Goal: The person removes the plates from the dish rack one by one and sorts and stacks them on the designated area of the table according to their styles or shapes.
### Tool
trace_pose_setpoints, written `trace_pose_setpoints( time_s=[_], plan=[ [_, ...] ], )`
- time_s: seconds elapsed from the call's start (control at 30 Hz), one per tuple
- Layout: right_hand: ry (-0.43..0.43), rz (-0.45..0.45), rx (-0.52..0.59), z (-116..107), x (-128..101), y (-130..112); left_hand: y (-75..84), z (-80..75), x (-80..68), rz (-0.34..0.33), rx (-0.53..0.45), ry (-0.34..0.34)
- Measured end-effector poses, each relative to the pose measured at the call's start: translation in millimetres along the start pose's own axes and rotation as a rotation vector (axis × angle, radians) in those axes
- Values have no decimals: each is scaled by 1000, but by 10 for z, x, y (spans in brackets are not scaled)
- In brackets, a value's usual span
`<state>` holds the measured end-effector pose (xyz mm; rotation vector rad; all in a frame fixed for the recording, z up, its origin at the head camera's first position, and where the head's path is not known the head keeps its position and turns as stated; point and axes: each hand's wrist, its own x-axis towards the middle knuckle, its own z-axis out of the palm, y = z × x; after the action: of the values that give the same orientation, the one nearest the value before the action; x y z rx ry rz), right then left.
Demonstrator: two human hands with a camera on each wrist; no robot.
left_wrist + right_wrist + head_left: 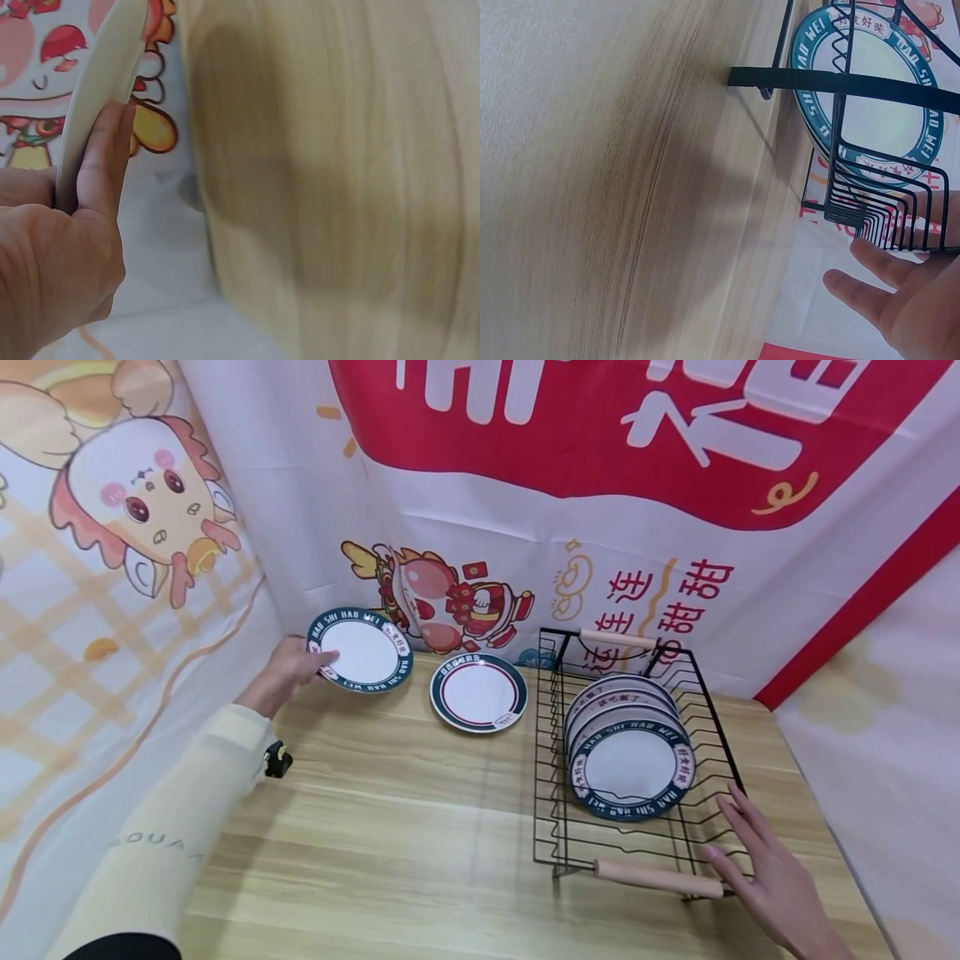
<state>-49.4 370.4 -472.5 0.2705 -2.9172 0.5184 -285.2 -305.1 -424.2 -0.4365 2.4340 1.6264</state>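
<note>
My left hand (288, 670) pinches the left rim of a round white plate (363, 652) with a dark green lettered border, thumb on its face and fingers behind. In the left wrist view this plate (94, 97) appears edge-on, off the wooden tabletop. Flat on the table lies a second plate (478, 693) with green and red rings. Several plates (633, 772) lean one behind another in a black wire dish rack (900, 91). Beside the rack's front right corner, my right hand (776, 881) has its fingers extended along the wires; whether they press on them I cannot tell.
Pale wooden handles (652, 878) cross the rack's front and back ends. Printed cloth (480, 510) covers the walls behind and at both sides. A small black object (277, 760) shows by the left wrist. Wooden tabletop (405, 843) stretches left of the rack.
</note>
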Motion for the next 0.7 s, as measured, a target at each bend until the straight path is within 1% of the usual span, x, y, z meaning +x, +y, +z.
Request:
trace_pose_setpoints(
  time_s=[0.1, 0.2, 0.33, 0.47, 0.53, 0.7],
  plan=[
    [-16, 13, -9, -6, 8, -7, -88, 35, 70, -18, -25, -40],
    [-24, 18, -15, -8, 22, -12, -180, 72, 134, -40, -47, -66],
    [-22, 16, -13, -7, 33, -11, -280, 132, 197, -70, -118, -74],
    [-25, 22, -15, -7, 22, -9, -333, 181, 230, -95, -191, -82],
    [-25, 22, -14, -5, 15, -5, -353, 190, 230, -108, -192, -76],
    [-17, 21, -11, -7, 10, -1, -374, 224, 221, -150, -148, -43]
  ],
)
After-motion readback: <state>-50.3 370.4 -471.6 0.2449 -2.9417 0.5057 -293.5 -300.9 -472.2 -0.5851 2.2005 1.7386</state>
